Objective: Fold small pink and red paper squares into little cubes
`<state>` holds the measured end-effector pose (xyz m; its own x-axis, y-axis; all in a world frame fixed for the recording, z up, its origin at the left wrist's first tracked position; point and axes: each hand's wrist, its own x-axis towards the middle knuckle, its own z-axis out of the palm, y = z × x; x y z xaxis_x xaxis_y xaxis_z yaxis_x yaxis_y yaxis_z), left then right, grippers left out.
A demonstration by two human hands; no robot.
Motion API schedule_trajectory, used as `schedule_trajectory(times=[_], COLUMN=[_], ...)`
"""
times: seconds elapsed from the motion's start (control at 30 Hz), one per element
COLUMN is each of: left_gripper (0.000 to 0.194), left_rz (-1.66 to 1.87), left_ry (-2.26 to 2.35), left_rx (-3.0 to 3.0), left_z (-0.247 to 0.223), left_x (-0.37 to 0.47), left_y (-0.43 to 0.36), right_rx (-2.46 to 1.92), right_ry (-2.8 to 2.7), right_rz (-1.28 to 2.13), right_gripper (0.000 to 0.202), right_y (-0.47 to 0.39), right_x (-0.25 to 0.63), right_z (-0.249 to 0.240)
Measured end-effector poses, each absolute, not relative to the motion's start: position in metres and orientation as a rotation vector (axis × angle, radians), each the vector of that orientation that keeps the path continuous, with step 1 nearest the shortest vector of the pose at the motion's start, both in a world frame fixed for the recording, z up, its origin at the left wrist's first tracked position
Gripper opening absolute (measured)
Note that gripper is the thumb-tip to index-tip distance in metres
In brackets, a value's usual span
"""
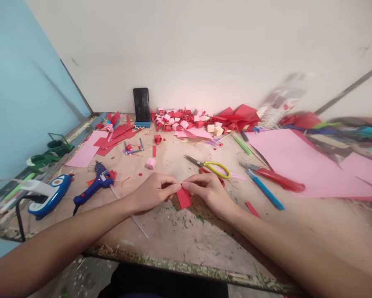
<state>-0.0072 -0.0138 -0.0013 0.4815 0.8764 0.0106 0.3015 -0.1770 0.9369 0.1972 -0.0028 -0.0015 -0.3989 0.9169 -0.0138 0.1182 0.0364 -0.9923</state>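
Observation:
A small strip of red paper [184, 198] is pinched at its far end between both my hands, over the middle of the table. My left hand [157, 190] grips its left corner with thumb and fingers; my right hand [206, 190] grips the right corner the same way. The lower part of the strip hangs toward me. Just beyond my right hand lie scissors [217, 169] with a yellow and a red handle. A pink folded paper cube [150, 163] sits beyond my left hand.
Left are a blue glue gun [95, 182] and a blue power strip [51, 196]. A phone [141, 104] stands at the back beside heaped red and pink paper cubes [184, 124]. Right lie a red-handled utility knife [279, 178], a blue stick [265, 190] and large pink sheets [297, 161].

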Motion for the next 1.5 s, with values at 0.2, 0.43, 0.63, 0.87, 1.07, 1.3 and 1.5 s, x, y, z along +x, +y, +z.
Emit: schedule_trajectory(times=[0.2, 0.43, 0.63, 0.87, 1.07, 1.3, 1.5], left_gripper=[0.036, 0.030, 0.027, 0.024, 0.025, 0.024, 0.012], left_rz=[0.888, 0.880, 0.929, 0.950, 0.979, 1.014, 1.062], left_ry=[1.050, 1.026, 1.074, 0.975, 1.014, 1.063, 1.135], left_rx=[1.638, 1.575, 1.600, 1.565, 1.610, 1.651, 1.639], left_z=[-0.004, -0.002, -0.003, 0.000, -0.005, -0.004, -0.004], left_x=[-0.008, -0.006, -0.006, -0.004, -0.005, -0.005, -0.006], left_y=[-0.011, -0.010, -0.009, -0.012, -0.008, -0.007, -0.005], right_rx=[-1.072, -1.110, -1.131, -1.078, -1.026, -0.996, -0.989], right_ry=[-1.543, -1.491, -1.374, -1.506, -1.445, -1.437, -1.409], right_rz=[1.463, 1.407, 1.351, 1.408, 1.559, 1.576, 1.511], right_gripper=[0.019, 0.025, 0.016, 0.015, 0.034, 0.042, 0.032], right_y=[0.000, -0.001, 0.001, 0.000, 0.000, 0.000, -0.001], right_x=[0.196, 0.194, 0.193, 0.191, 0.195, 0.194, 0.194], right_z=[-0.005, -0.007, -0.012, -0.007, -0.008, -0.007, -0.006])
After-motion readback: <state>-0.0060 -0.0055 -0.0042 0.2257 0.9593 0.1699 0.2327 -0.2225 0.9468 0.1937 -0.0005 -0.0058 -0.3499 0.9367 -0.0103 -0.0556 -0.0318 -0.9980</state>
